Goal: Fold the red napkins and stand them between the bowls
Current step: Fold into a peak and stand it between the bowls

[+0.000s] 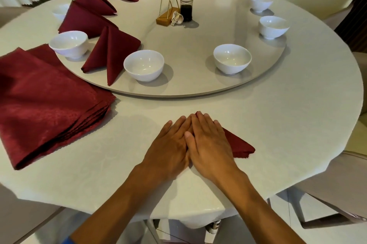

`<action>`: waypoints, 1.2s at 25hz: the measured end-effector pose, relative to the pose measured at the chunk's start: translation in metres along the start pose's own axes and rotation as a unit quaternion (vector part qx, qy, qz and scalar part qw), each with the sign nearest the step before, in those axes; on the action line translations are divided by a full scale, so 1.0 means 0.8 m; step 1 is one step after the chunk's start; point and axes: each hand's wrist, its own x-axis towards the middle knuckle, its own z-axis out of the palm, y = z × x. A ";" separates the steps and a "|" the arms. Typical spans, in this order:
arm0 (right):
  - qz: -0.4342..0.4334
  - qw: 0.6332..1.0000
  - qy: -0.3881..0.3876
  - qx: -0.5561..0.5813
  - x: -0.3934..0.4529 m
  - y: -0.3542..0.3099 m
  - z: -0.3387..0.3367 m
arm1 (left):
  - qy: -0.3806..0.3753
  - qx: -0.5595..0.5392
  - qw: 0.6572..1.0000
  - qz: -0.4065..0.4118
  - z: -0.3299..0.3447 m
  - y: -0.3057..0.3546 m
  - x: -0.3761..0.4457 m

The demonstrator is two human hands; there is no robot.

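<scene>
- Both hands lie flat at the near table (278,124) edge: left hand (168,144) and right hand (208,142) side by side, fingers straight and together, thumbs touching, palms pressing down.
- Under them lies the napkin (240,145) in work; only its right corner, past the right hand, and a tip at the fingertips show. The shape of the fold cannot be told.
- Risk: uneven pressure likely leaves a soft crease, and the cone may then sag or topple.
- Risk: palms sliding on the cloth could drag the layers out of line; the corner's edges already look slightly stepped.
- Risk: carrying it to the turntable (178,89) may knock a bowl (144,68) or the nearest standing napkin (111,53).
- Open gap, by judgement: between that bowl and the next bowl (232,58). Flat stack (39,101) lies to the left, well apart.
</scene>
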 end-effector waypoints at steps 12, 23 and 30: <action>0.034 0.998 0.045 -0.040 -0.017 0.035 -0.002 | -0.016 0.032 0.999 -0.020 -0.003 0.004 0.001; 0.076 0.996 -0.019 -0.034 -0.048 0.091 0.004 | 0.029 0.018 0.997 -0.070 -0.038 -0.001 -0.047; 0.087 0.996 0.000 -0.030 -0.049 0.092 0.006 | -0.086 -0.180 0.960 -0.195 -0.067 0.013 0.034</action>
